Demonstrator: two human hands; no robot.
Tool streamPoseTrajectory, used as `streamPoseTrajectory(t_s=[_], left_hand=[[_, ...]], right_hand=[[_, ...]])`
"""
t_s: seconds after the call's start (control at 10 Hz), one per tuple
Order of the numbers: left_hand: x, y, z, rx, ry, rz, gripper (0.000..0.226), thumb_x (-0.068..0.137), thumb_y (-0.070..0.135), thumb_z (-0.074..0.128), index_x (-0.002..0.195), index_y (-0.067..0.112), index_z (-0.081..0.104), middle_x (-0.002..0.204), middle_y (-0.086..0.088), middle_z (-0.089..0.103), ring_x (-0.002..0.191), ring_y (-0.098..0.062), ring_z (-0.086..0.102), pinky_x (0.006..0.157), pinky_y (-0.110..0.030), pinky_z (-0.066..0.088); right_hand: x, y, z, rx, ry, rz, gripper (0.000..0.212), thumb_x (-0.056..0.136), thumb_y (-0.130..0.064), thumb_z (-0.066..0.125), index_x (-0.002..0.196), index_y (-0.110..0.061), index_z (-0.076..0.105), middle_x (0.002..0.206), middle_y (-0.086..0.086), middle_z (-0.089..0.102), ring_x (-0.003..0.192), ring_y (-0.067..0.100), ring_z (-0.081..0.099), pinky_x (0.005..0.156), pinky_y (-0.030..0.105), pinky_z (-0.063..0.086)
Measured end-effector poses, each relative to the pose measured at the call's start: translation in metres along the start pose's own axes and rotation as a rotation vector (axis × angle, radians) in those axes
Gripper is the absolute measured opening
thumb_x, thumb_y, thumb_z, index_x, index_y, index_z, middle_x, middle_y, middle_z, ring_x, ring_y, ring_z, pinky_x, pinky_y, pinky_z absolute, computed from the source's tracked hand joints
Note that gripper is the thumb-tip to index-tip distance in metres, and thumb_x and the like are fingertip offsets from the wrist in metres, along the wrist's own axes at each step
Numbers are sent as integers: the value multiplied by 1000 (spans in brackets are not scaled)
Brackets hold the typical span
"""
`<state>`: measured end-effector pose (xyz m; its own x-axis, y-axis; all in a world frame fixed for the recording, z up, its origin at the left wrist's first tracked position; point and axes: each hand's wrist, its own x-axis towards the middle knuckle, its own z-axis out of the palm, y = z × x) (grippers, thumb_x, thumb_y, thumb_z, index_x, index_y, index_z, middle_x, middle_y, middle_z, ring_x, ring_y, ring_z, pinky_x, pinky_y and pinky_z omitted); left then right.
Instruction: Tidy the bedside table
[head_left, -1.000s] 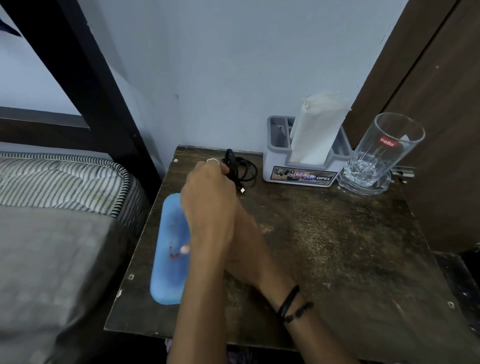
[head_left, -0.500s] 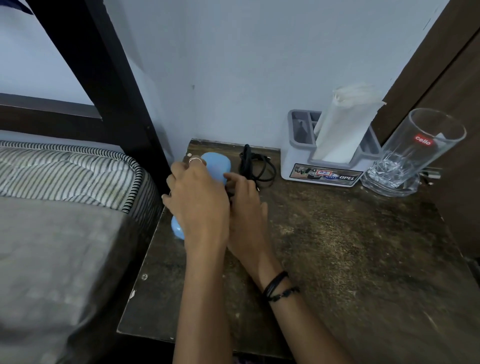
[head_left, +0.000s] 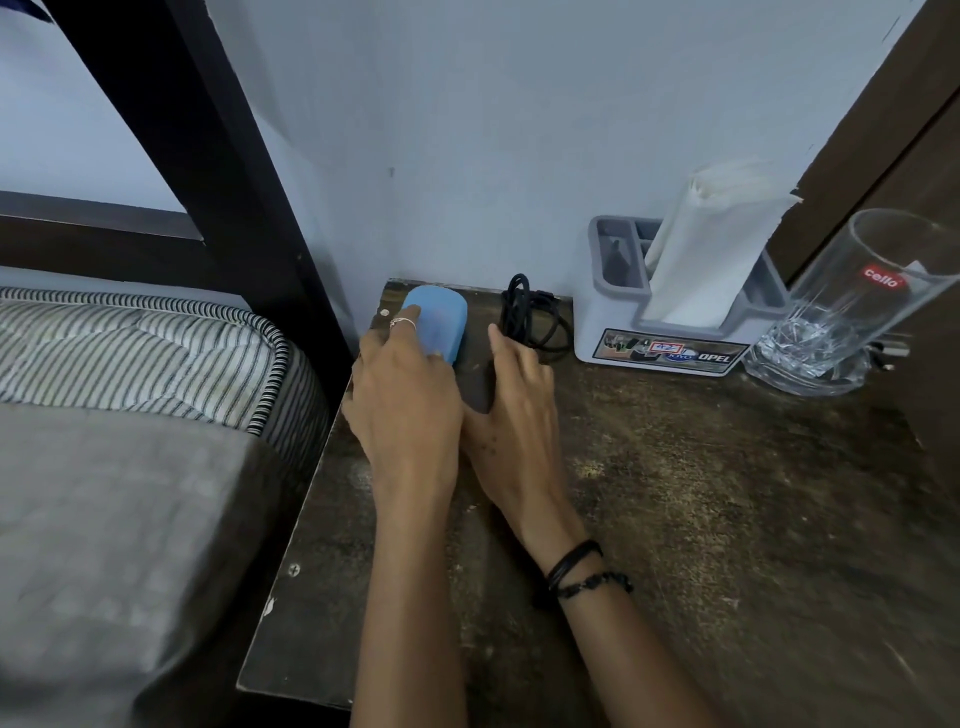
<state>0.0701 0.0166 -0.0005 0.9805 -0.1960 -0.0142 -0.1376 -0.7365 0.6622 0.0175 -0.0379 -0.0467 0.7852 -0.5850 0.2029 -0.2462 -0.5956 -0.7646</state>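
A light blue oblong case (head_left: 439, 319) lies at the back left corner of the dark wooden bedside table (head_left: 701, 519), its far end near the wall. My left hand (head_left: 405, 410), with a ring on one finger, covers the case's near end and grips it. My right hand (head_left: 519, 415), with black bands at the wrist, lies flat on the table just right of the case. Its fingertips reach a coiled black cable (head_left: 530, 322) and hold nothing.
A white and grey organiser (head_left: 670, 338) holding a folded white paper (head_left: 706, 244) stands against the wall. A clear drinking glass (head_left: 841, 312) stands at the back right by a brown door. A striped mattress (head_left: 130, 353) and dark bed frame border the table's left.
The blue case has slid from the table's front left back into the corner by the wall. Both hands moved away from me with it.
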Motion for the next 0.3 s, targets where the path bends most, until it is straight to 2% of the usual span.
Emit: streamPoseTrajectory(t_s=[0.1,0.2,0.3], left_hand=[[5,0,4,23,36,35,45,95,15,44,140,18,38,138,-14,42,122,-35,45,100,-54,37],[10,0,8,24,74,44,43,95,16,44,138,15,39,138,-15,42,123,-36,45,102,-56,35],[7,-1,11,45,130,82,42,95,17,45,137,12,41,141,-15,40,131,-32,39,110,-59,23]], right_hand=[[2,3,0,-24,-26,6,79,81,-59,38,145,-14,28,143,3,40,125,16,31,102,30,32],[2,2,-2,17,-21,-3,62,90,-44,51,142,-14,34,135,3,46,121,18,38,100,32,37],[-1,3,-6,188,25,26,51,90,-37,57,135,-18,44,119,-2,51,114,16,45,93,32,43]])
